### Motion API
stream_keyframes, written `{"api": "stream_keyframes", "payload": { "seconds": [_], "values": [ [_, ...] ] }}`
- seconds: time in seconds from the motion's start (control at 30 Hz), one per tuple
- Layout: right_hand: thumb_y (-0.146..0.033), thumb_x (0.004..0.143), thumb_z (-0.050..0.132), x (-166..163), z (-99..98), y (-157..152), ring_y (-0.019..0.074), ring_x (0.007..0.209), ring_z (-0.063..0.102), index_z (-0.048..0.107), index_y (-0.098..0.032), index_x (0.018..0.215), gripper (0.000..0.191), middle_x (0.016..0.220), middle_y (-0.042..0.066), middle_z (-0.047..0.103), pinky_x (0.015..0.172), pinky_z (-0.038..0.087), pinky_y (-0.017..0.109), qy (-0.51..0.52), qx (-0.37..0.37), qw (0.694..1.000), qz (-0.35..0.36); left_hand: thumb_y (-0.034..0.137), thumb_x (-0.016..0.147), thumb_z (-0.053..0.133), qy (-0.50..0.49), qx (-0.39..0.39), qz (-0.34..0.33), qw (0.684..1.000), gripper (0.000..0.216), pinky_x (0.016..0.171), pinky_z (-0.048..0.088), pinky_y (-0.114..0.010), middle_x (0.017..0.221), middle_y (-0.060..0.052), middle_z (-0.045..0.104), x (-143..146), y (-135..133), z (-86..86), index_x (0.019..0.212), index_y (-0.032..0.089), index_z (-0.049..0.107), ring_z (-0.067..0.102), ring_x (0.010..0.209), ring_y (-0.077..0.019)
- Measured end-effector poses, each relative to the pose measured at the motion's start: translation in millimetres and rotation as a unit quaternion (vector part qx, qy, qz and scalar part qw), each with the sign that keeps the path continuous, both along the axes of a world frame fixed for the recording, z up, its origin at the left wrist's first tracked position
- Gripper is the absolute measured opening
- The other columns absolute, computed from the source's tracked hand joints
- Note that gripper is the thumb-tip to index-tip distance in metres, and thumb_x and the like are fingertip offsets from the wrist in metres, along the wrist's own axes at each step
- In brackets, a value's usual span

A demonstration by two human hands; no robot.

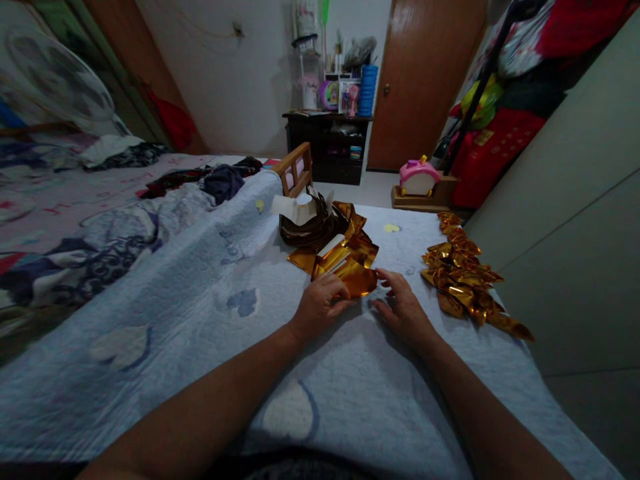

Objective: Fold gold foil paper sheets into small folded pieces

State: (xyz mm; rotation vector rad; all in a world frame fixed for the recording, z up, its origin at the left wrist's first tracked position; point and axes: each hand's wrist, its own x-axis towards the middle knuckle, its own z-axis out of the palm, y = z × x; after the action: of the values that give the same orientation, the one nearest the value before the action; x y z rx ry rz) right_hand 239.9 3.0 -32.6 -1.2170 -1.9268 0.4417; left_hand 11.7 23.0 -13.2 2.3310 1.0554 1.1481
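Observation:
My left hand [324, 303] is closed on the near edge of a shiny gold foil paper sheet [357, 277], its thumb and fingers pinched together. At the sheet's right end, my right hand [403, 305] has its thumb and fingers apart, with the fingertips at or very near the curled edge. Whether they touch it is hard to tell. Just beyond lie more loose gold sheets [363, 247] and a dark, curved stack of paper [305, 230] with a white strip on top. Several folded gold foil pieces [463, 273] are piled in a row to the right.
A pale blue quilt [240, 360] with heart patterns covers the bed beneath. A wooden bed rail [295, 167] stands at the far edge, and a white cabinet [575, 220] borders the right side. Rumpled clothes [125, 247] lie left; a pink toy [419, 179] sits beyond the bed.

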Motion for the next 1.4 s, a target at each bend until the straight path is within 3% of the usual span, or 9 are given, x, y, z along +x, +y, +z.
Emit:
{"api": "stream_keyframes", "payload": {
  "seconds": [0.17,0.4,0.57,0.67,0.87,1.0,1.1,1.3,1.4],
  "values": [
    [-0.012,0.083,0.056,-5.0,3.7,-0.5,0.0232,0.099,0.061,0.053,-0.027,0.133,0.052,0.128,0.011,0.051,0.074,0.058,0.038,0.046,-0.031,0.998,0.013,0.017,0.084,0.073,0.000,-0.029,-0.038,0.999,0.016,0.072,0.046,-0.028,0.080,-0.001,0.063,-0.4,-1.0,-1.9,0.075,0.018,0.059,0.059,0.078,-0.0168],
    [-0.009,0.083,0.052,-7.2,6.6,1.9,0.0217,0.097,0.064,0.057,-0.027,0.129,0.050,0.136,0.012,0.052,0.072,0.059,0.036,0.058,0.010,0.998,0.015,0.023,0.085,0.073,-0.012,-0.067,-0.050,0.996,0.022,0.064,0.041,-0.024,0.075,0.001,0.057,-1.8,-2.5,-1.4,0.073,0.019,0.054,0.054,0.069,-0.0138],
    [-0.009,0.083,0.052,-5.3,7.0,3.3,0.0232,0.093,0.066,0.065,-0.024,0.108,0.032,0.109,0.008,0.067,0.080,0.059,0.041,0.040,0.013,0.999,0.005,0.025,0.087,0.070,-0.036,-0.095,-0.054,0.993,0.019,0.064,0.043,-0.025,0.076,0.001,0.059,-3.2,-6.2,0.4,0.076,0.019,0.056,0.055,0.068,-0.0135],
    [-0.012,0.087,0.052,-4.2,6.7,3.6,0.0226,0.091,0.067,0.065,-0.023,0.107,0.026,0.108,0.008,0.068,0.083,0.059,0.043,0.039,0.003,0.999,-0.002,0.026,0.089,0.067,-0.066,-0.104,-0.045,0.991,0.018,0.069,0.048,-0.026,0.083,-0.002,0.064,-3.9,-10.3,2.9,0.078,0.020,0.055,0.060,0.076,-0.0159],
    [-0.012,0.089,0.054,-6.5,8.8,1.3,0.0252,0.119,0.060,0.056,-0.026,0.131,0.044,0.131,0.010,0.060,0.095,0.057,0.046,0.052,-0.001,0.998,0.040,0.030,0.094,0.059,-0.139,-0.123,0.025,0.982,0.019,0.086,0.053,-0.033,0.101,-0.006,0.068,-5.6,-10.3,4.6,0.080,0.021,0.051,0.066,0.097,-0.0199],
    [-0.012,0.089,0.055,-9.9,10.1,-1.0,0.0285,0.143,0.040,0.043,-0.030,0.146,0.061,0.156,0.011,0.039,0.107,0.051,0.051,0.051,-0.012,0.997,0.064,0.032,0.096,0.058,-0.176,-0.147,0.035,0.973,0.017,0.094,0.052,-0.036,0.112,-0.009,0.066,-5.5,-2.0,-2.8,0.085,0.021,0.052,0.064,0.109,-0.0217],
    [-0.013,0.087,0.056,-11.3,10.4,-2.6,0.0317,0.148,0.033,0.037,-0.031,0.150,0.068,0.161,0.012,0.028,0.108,0.049,0.055,0.046,-0.006,0.998,0.040,0.034,0.095,0.059,-0.211,-0.154,0.052,0.964,0.019,0.100,0.050,-0.037,0.116,-0.010,0.065,-4.7,2.5,-8.0,0.085,0.021,0.051,0.062,0.116,-0.0224],
    [-0.014,0.085,0.058,-11.1,7.4,-3.0,0.0318,0.142,0.039,0.039,-0.032,0.148,0.068,0.153,0.013,0.035,0.105,0.051,0.053,0.038,0.004,0.999,0.009,0.035,0.096,0.060,-0.247,-0.114,0.088,0.958,0.018,0.099,0.052,-0.036,0.117,-0.009,0.064,-5.0,0.7,-6.0,0.087,0.022,0.052,0.063,0.115,-0.0219],
    [-0.015,0.085,0.059,-9.4,2.0,-0.3,0.0316,0.141,0.040,0.030,-0.032,0.154,0.076,0.153,0.014,0.038,0.108,0.048,0.055,0.022,0.007,1.000,0.011,0.037,0.096,0.061,-0.253,-0.084,0.098,0.959,0.019,0.096,0.053,-0.034,0.113,-0.008,0.063,-5.7,-4.2,-1.4,0.088,0.022,0.052,0.063,0.112,-0.0210]
  ]
}}
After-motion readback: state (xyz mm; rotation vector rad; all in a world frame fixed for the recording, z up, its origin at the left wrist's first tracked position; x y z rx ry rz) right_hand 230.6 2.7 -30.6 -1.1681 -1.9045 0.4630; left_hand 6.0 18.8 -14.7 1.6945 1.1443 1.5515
